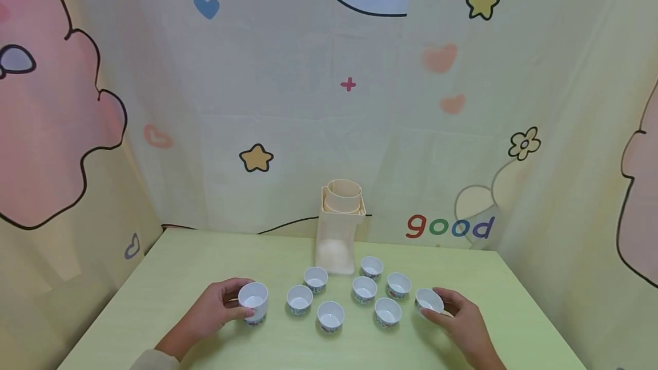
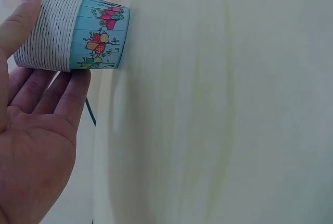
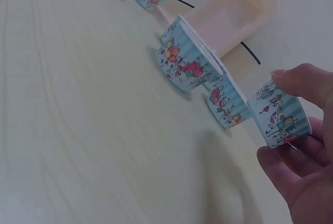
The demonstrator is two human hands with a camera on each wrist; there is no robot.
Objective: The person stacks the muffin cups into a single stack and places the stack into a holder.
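Note:
On the left of the table, my left hand [image 1: 218,306] grips a stack of nested paper baking cups [image 2: 54,31], thumb on one side and fingers on the other. Many white rims show along the stack, and the outermost cup has a light blue wall with flower prints. My right hand [image 1: 466,323] pinches one paper baking cup [image 3: 281,114] by its sides, thumb against fingers, at the right end of the group. Between the hands stand several separate baking cups [image 1: 330,317], upright with mouths up. Whether the right-hand cup touches the table cannot be told.
Behind the cups, a cream plastic holder [image 1: 335,244] with a round tube [image 1: 344,190] on top stands near the table's back edge. A printed cloth backdrop [image 1: 308,101] hangs behind and at both sides of the pale green table [image 1: 205,256].

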